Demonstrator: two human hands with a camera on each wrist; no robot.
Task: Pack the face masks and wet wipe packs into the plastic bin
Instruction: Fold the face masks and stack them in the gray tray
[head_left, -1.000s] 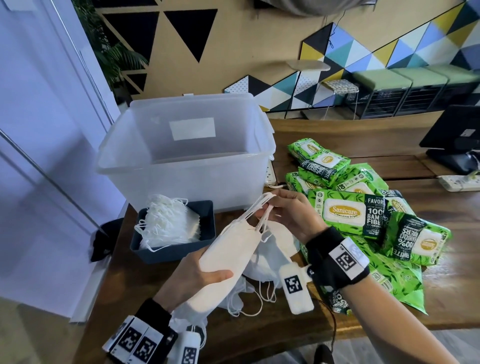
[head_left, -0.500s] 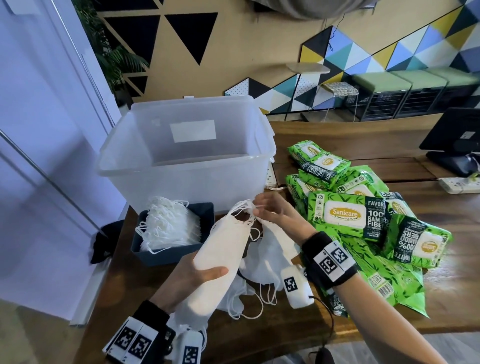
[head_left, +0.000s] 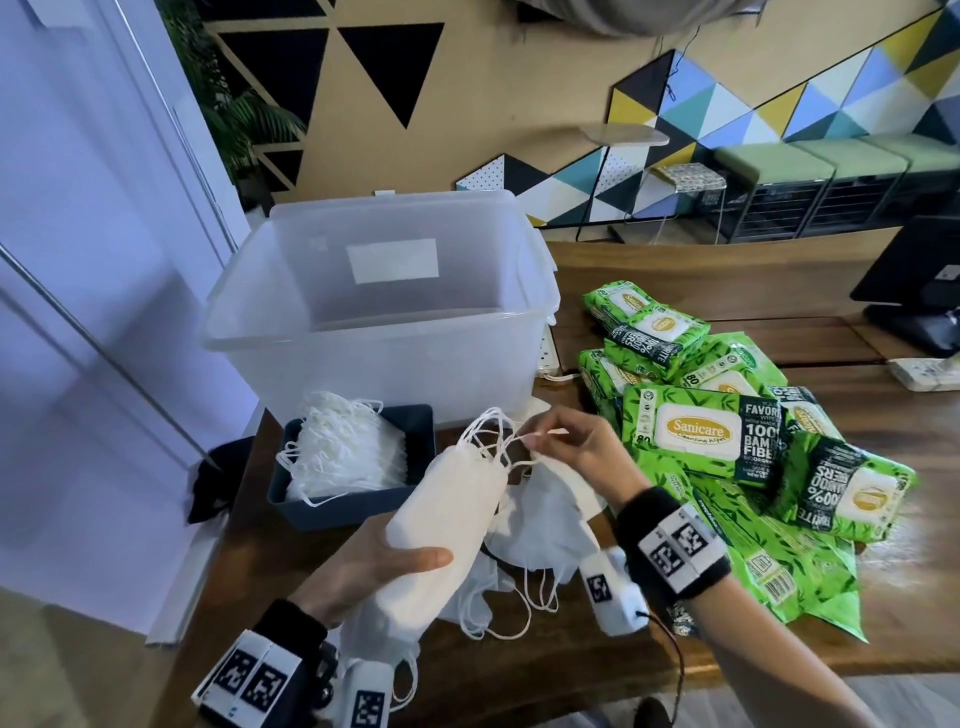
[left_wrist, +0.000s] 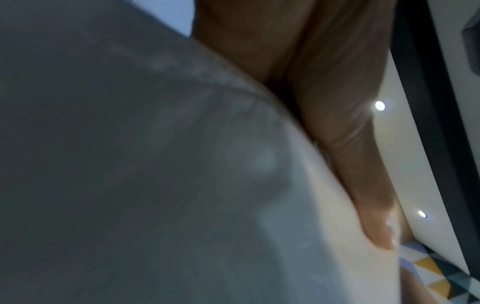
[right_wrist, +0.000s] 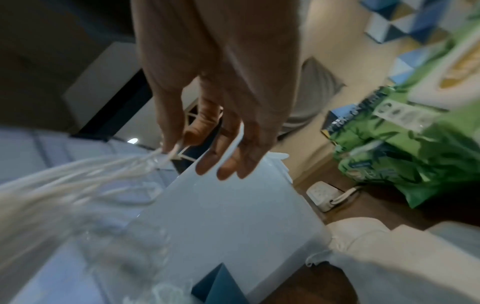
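Left hand (head_left: 374, 566) grips a stack of folded white fabric face masks (head_left: 447, 514) from below, thumb across the near end; stack held tilted above the table's near-left part. Left wrist view is mostly blurred mask fabric (left_wrist: 155, 164) with a finger (left_wrist: 345, 144) alongside it.
Right hand (head_left: 571, 447) pinches the white elastic ear loops (head_left: 493, 436) at the stack's far end between thumb and forefinger; other fingers loosely extended. Same pinch in right wrist view (right_wrist: 168, 152).
More loose white masks (head_left: 540, 525) lie on the wooden table (head_left: 779, 639) under the hands.
Dark blue rectangular tray (head_left: 410, 431) at the left edge holds more white masks.
Translucent plastic bin (head_left: 374, 332), open top, just behind the tray, nothing visible inside.
Green wet wipe packs (head_left: 696, 431) piled right of the bin, on the table.
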